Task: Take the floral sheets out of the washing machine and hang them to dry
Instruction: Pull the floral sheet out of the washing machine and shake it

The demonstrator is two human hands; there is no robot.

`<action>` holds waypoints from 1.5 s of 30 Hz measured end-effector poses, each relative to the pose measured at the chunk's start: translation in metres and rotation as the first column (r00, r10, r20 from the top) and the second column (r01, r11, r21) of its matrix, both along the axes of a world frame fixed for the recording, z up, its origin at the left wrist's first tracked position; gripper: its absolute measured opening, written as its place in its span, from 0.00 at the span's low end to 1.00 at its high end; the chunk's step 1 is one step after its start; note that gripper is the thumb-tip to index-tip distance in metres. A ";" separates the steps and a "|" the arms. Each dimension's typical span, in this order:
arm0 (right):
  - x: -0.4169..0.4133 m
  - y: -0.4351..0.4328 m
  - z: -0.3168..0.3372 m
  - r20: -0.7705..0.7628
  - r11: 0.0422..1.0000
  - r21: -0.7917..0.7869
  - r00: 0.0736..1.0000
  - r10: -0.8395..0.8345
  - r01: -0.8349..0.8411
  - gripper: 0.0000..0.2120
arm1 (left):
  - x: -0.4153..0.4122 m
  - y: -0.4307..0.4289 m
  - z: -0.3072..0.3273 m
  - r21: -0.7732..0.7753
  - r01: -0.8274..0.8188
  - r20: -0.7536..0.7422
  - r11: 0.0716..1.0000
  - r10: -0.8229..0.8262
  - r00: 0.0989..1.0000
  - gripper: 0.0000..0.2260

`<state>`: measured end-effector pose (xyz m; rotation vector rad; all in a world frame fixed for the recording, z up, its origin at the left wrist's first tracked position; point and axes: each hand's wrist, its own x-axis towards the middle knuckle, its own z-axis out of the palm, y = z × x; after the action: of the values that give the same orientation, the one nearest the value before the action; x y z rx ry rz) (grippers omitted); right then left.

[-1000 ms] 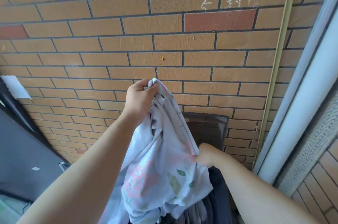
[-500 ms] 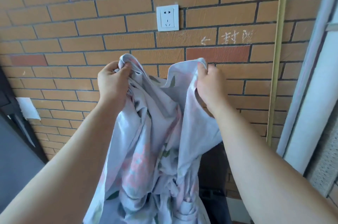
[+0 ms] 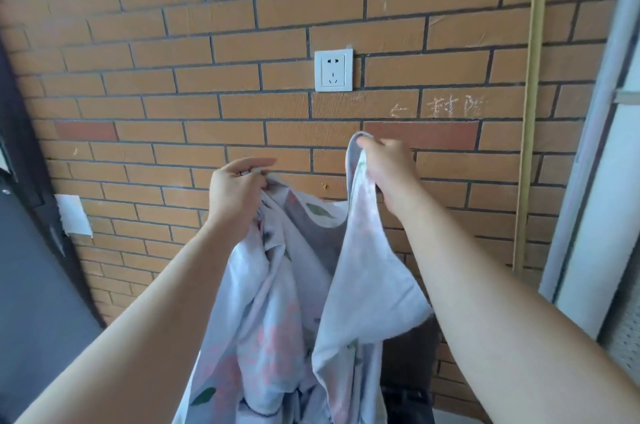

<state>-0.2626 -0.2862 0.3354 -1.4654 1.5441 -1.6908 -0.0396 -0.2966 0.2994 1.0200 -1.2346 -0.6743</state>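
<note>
A pale lilac floral sheet (image 3: 277, 312) with pink flowers and green leaves hangs in front of me, bunched and twisted. My left hand (image 3: 235, 191) grips its upper edge at centre left. My right hand (image 3: 388, 170) grips another part of that edge, a little higher and to the right. The cloth sags between the two hands and drops out of view at the bottom. The dark open lid of the washing machine (image 3: 412, 364) shows behind the sheet at lower right; the drum is hidden.
A brick wall (image 3: 207, 77) fills the view close ahead, with a white socket (image 3: 333, 70) at its middle. A yellow vertical strip (image 3: 530, 146) and a white frame (image 3: 588, 215) stand at right. A dark panel (image 3: 31, 285) is at left.
My right hand rose from low beside the machine and took the sheet's edge. Both hands then spread apart, and my view tilted up the wall.
</note>
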 end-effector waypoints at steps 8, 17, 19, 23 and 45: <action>0.011 0.002 -0.028 -0.040 0.992 0.005 0.991 0.125 -0.125 0.26 | -0.009 0.005 -0.036 -0.027 -0.003 0.809 1.000 0.023 0.587 0.31; -0.008 -0.006 -0.039 -0.013 0.998 0.031 0.998 0.057 -0.057 0.25 | -0.011 -0.008 -0.058 -0.107 -0.132 0.564 0.986 0.169 0.808 0.21; -0.009 -0.007 -0.041 -0.017 0.996 0.062 0.998 0.069 -0.067 0.25 | -0.009 -0.010 -0.056 -0.038 -0.102 0.416 0.994 0.109 0.903 0.22; -0.007 -0.007 -0.046 -0.047 0.988 0.108 0.992 0.119 -0.113 0.26 | -0.019 -0.004 -0.052 0.065 0.162 -0.035 0.985 -0.160 0.987 0.07; -0.019 -0.028 -0.082 -0.178 0.986 0.168 0.983 0.046 -0.015 0.27 | -0.046 0.008 -0.054 0.343 0.592 0.473 0.729 -0.678 0.562 0.26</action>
<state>-0.2816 -0.3138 0.2537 -1.5819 1.7027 -1.4060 -0.0853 -0.2887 0.2458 0.9020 -2.1871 -1.0778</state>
